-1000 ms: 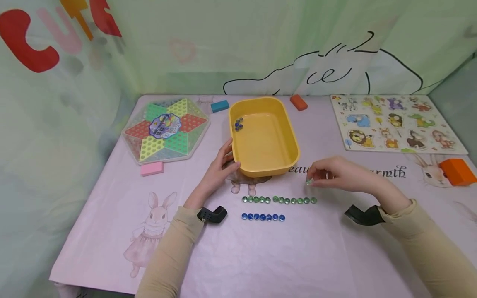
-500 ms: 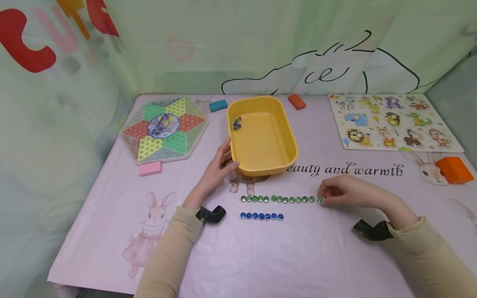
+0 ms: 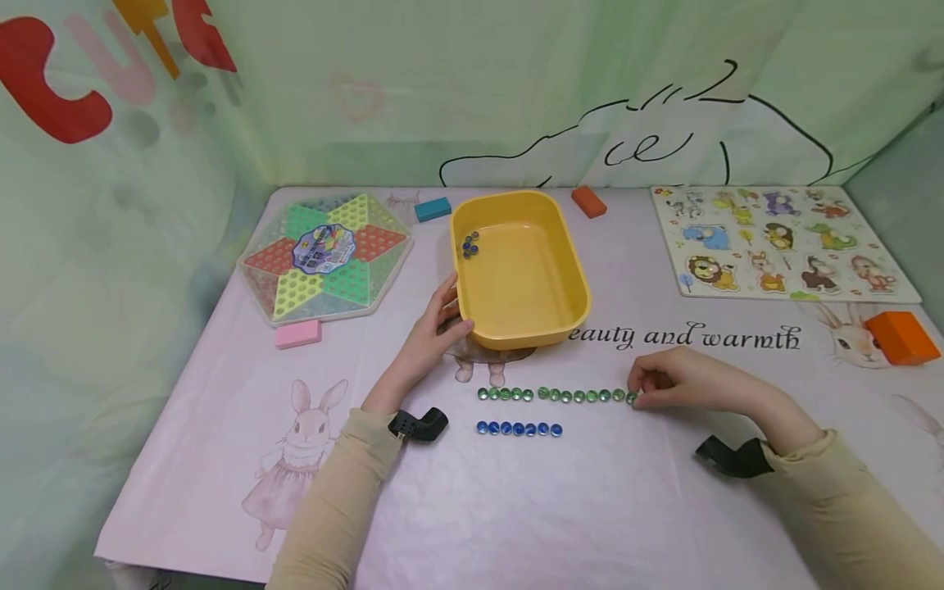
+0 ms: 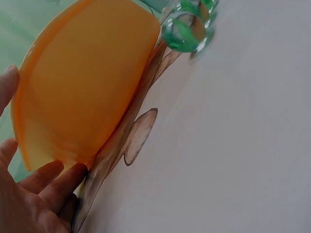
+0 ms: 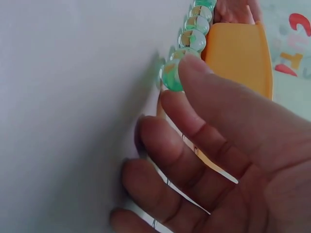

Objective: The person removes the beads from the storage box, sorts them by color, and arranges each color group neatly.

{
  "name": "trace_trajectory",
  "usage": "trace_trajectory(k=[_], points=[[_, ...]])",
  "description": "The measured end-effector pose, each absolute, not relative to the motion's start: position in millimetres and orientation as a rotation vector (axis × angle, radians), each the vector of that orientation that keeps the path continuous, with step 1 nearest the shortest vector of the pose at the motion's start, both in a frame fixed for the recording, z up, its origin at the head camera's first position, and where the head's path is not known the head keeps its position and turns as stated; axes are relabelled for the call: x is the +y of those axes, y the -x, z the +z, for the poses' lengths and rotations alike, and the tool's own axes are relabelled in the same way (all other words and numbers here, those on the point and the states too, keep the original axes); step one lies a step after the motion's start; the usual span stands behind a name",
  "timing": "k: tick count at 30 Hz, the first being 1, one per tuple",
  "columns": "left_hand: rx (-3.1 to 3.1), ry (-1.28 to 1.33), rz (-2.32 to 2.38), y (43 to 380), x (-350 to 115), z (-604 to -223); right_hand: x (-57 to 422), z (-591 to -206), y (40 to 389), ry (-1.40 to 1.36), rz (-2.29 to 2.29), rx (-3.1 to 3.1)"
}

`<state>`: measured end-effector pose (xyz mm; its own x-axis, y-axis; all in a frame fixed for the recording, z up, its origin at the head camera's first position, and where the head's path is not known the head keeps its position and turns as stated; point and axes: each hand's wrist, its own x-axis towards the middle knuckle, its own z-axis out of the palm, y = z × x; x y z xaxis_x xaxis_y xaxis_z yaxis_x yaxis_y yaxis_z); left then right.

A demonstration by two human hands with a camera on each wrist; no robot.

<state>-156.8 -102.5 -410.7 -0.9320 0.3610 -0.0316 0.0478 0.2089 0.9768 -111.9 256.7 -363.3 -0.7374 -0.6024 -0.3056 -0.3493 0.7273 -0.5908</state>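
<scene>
My right hand (image 3: 682, 378) is at the right end of a row of green glass marbles (image 3: 579, 397). Its thumb and index finger pinch the end green marble (image 5: 171, 77), which sits right by its neighbour. At the near left corner of a yellow plastic tub (image 3: 527, 279), my left hand (image 3: 428, 340) holds the wall, thumb along the front and fingers on the left side. Several dark blue marbles (image 3: 469, 246) lie inside the tub at its left wall. Nearer to me, a shorter row of blue marbles (image 3: 519, 428) runs parallel to the green one.
A Chinese checkers set (image 3: 324, 258) lies at the left, with a pink block (image 3: 298, 334) in front. Blue (image 3: 433, 210) and red-orange (image 3: 588, 201) blocks flank the tub's far end. An animal puzzle board (image 3: 785, 243) and an orange block (image 3: 903, 338) are at the right.
My right hand has moved right and down with a green marble, from above the row to its right end, then slightly left against the row. The left hand stays on the tub.
</scene>
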Motion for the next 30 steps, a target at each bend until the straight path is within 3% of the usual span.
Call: trace_trajectory(k=[9, 18, 30], points=[[2.221, -0.396, 1.769, 148, -101, -387, 255, -356, 117, 0.733, -0.658, 2.399], [2.218, -0.386, 1.802, 157, -103, -413, 237, -338, 129, 0.699, -0.558, 2.44], [2.256, -0.403, 1.802, 158, -103, -419, 183, -296, 146, 1.0, -0.529, 2.417]])
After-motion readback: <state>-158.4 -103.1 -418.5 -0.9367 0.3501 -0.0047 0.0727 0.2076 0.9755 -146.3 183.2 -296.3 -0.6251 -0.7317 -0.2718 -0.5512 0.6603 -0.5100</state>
